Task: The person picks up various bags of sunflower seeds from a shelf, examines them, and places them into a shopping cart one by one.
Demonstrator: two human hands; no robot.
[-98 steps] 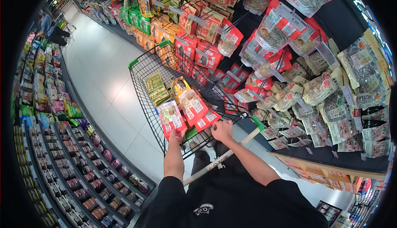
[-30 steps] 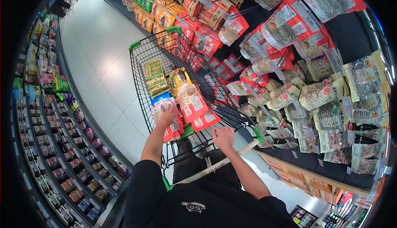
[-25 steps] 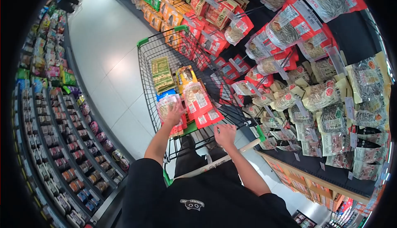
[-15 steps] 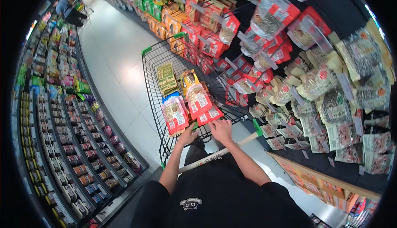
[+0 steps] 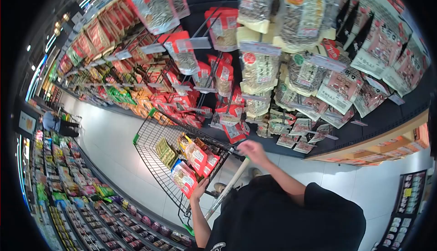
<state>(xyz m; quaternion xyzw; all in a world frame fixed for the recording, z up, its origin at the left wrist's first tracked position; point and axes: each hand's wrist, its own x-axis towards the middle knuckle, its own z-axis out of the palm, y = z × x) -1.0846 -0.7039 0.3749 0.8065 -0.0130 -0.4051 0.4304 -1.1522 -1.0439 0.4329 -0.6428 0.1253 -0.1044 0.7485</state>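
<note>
Down in the wire shopping cart, my left hand is against the right edge of a red-and-clear food packet. Its fingers look fairly straight, though their tips partly merge with the packets. My right hand is raised near the right end of the cart handle, below the hanging packets. Motion blurs its fingers, and no item shows in it. Beside the first packet lies another red packet. Green-gold packs lie farther forward in the cart.
Hanging packets fill the rack ahead and to the right, above a wooden-edged shelf. Shelves of jars and packs line the left side. A person stands far up the aisle. A dark display stand is at lower right.
My view has turned right and up toward the rack. My right hand has left the packets in the cart and risen to the right. My left hand stays at the packets.
</note>
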